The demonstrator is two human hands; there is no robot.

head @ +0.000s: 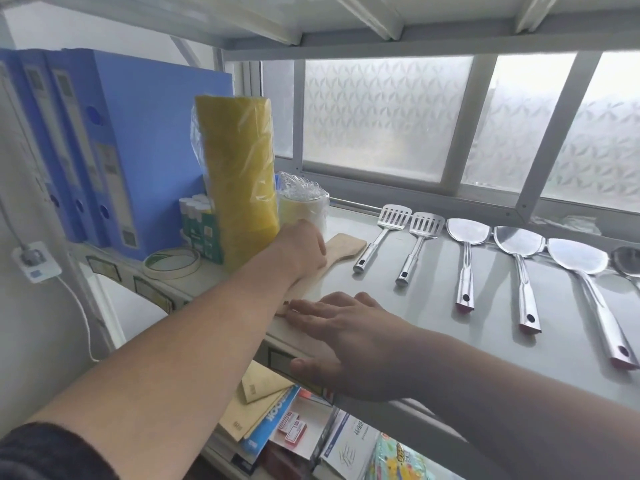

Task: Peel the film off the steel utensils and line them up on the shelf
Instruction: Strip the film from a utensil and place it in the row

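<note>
left hand gripping wooden spatula mid-frame | right hand flat, spread on shelf | risk: spatula nudging slotted turner askew

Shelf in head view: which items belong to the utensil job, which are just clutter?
Job: two slotted turners, three solid spatulas, wooden spatula under both hands.
Clutter: blue binders, yellow roll, tape ring.

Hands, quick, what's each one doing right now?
Left hand: on the wooden spatula; its fingers are hidden, so cannot tell.
Right hand: open, fingers flat on the spatula's handle end.
</note>
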